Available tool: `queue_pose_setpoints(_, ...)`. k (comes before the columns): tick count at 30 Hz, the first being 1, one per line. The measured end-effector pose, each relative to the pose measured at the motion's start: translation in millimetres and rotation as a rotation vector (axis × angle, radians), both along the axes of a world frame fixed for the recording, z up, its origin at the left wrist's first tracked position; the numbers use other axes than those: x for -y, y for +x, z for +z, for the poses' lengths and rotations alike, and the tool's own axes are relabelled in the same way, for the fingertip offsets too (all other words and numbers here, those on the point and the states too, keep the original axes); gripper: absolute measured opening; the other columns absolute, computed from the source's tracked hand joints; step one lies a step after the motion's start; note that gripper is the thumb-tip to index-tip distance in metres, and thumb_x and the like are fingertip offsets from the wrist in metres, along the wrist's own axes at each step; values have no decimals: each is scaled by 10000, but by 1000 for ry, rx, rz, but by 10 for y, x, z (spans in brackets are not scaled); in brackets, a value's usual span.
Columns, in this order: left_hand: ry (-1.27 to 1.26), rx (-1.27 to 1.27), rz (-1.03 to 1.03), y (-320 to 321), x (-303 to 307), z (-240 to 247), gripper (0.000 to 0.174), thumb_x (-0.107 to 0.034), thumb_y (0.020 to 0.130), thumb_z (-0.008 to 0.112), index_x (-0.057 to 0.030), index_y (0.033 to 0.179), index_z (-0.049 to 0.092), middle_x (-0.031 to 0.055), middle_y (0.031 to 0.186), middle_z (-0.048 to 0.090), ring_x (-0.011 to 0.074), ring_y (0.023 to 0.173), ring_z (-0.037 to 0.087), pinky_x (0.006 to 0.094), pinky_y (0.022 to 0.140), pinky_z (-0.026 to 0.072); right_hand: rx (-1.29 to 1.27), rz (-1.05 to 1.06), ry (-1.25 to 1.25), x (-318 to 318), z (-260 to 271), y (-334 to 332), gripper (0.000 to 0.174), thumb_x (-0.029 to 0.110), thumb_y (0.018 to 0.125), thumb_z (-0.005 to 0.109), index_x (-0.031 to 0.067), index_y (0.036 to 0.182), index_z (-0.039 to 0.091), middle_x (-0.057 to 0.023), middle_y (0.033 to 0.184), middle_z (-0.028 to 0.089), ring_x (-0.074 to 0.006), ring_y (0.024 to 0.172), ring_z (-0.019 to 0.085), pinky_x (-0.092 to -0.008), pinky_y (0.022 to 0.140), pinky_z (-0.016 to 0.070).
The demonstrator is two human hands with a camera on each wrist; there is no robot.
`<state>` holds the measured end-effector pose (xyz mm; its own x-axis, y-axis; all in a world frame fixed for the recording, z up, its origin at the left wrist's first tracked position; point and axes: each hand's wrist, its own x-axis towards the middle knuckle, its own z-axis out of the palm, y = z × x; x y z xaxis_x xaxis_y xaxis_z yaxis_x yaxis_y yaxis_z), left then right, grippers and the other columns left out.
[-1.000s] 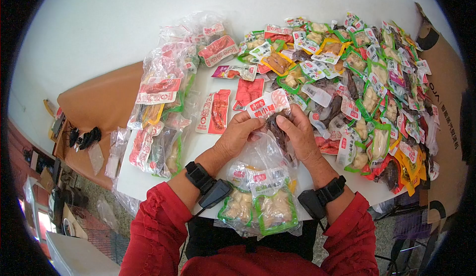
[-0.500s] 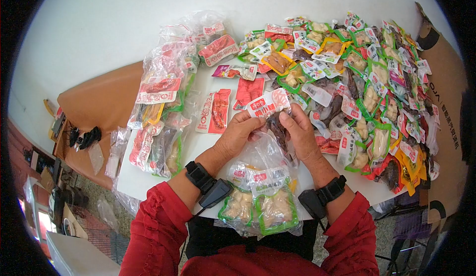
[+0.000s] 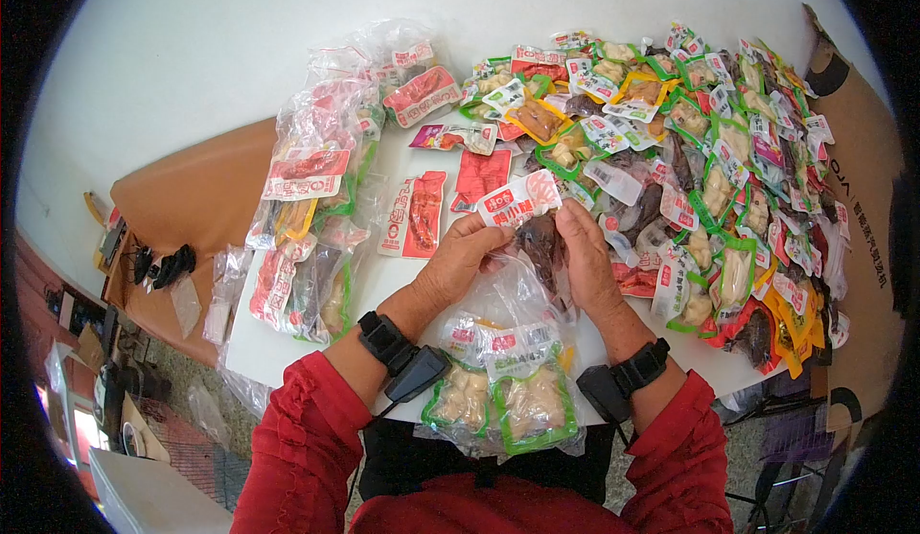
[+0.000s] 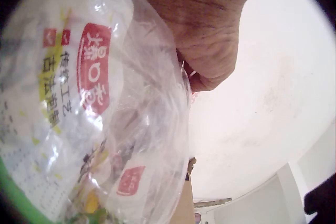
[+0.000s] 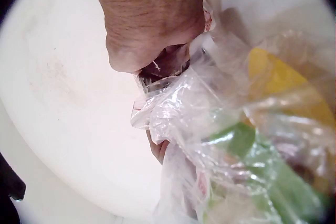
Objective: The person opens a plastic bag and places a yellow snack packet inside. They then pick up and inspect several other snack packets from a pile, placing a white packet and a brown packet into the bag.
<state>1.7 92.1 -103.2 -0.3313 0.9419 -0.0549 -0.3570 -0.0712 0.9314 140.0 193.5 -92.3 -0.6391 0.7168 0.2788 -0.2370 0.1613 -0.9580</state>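
In the head view both hands meet over a clear plastic bag (image 3: 498, 294) holding green-edged food packets (image 3: 532, 405) with pale contents. My left hand (image 3: 458, 264) pinches the left edge of a vacuum packet (image 3: 539, 246) with dark meat and a white-and-red label, at the bag's mouth. The packet's right edge is held by my right hand (image 3: 586, 254), its thumb in front and its other fingers mostly hidden behind. The packet's lower end overlaps the bag. In the left wrist view, the bag's crinkled film (image 4: 152, 108) hangs below the left hand. The right wrist view shows dark meat (image 5: 170, 61) under the right hand.
A large heap of mixed food packets (image 3: 714, 189) covers the table's right side. Filled clear bags (image 3: 311, 184) lie along its left. Two red packets (image 3: 422, 216) rest on the white table (image 3: 383, 294). A brown couch (image 3: 206, 189) and a cardboard box (image 3: 858, 218) flank it.
My right thumb has shifted rightward off the dark meat to the packet's edge, so more of the meat shows. The left hand and the bag have hardly moved.
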Motion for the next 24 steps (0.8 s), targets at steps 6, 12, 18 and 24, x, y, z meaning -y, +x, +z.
queue_pose_setpoints(6, -1, -3, 6, -2, -6, -11, 136, -103, 803, 537, -62, 915, 602, 9, 809, 613, 82, 671, 561, 212, 581, 443, 23, 9, -3, -4, 44, 34, 266, 286, 893, 430, 45, 804, 500, 35, 664, 421, -53, 604, 367, -208, 526, 319)
queue_pose_setpoints(12, 17, 25, -5, -7, -10, -17, 141, -99, 801, 532, -56, 917, 601, 11, 808, 611, 84, 671, 558, 211, 588, 437, 44, 20, 40, -12, 55, 42, 265, 286, 884, 446, 42, 793, 495, 34, 668, 420, -54, 606, 365, -208, 530, 315)
queue_pose_setpoints(18, 6, 6, -7, 4, 5, 22, 135, -104, 806, 526, -56, 907, 601, 4, 779, 597, 78, 648, 539, 211, 574, 422, 56, 14, 16, -19, 45, 36, 270, 273, 882, 443, 19, 804, 493, 13, 686, 436, -77, 644, 386, -225, 582, 346)
queue_pose_setpoints(24, -2, 5, -5, -2, -10, -11, 129, -116, 807, 531, -55, 897, 599, 4, 765, 591, 76, 643, 531, 207, 555, 408, 8, -28, 75, 29, 90, 27, 265, 267, 883, 435, 26, 795, 497, 14, 689, 444, -71, 642, 385, -221, 577, 338)
